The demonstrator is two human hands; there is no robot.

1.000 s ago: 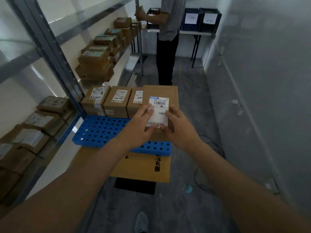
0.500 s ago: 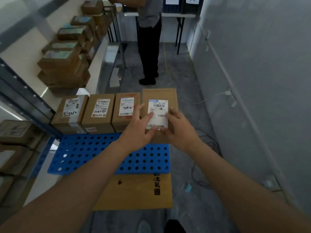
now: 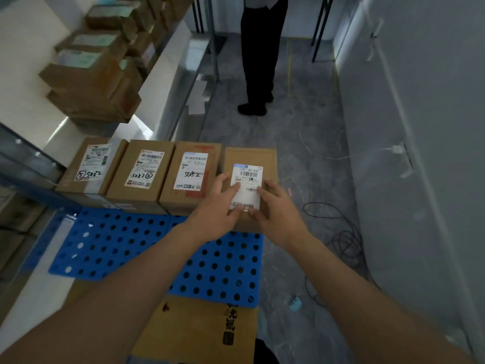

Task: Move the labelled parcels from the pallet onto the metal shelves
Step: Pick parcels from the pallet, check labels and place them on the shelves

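Four brown labelled parcels stand in a row at the far edge of a blue perforated pallet (image 3: 131,245). On the rightmost parcel (image 3: 249,157), both hands lie on its white label (image 3: 248,174). My left hand (image 3: 217,214) presses the label's left and lower edge, with fingers spread. My right hand (image 3: 278,214) presses the right and lower edge. Neither hand wraps round the box. Left of it are three other parcels (image 3: 191,172) (image 3: 143,172) (image 3: 91,164) with handwritten numbers. The metal shelves (image 3: 183,64) run along the left.
Stacked parcels (image 3: 89,74) fill the shelf at upper left. A person (image 3: 258,61) stands in the aisle beyond the pallet. Flat cardboard (image 3: 199,329) lies under the pallet's near edge. Black cables (image 3: 341,232) trail on the floor by the right wall.
My view has tilted down and moved closer to the pallet. Both hands stay on the rightmost parcel's label, and the parcel stays at the row's right end.
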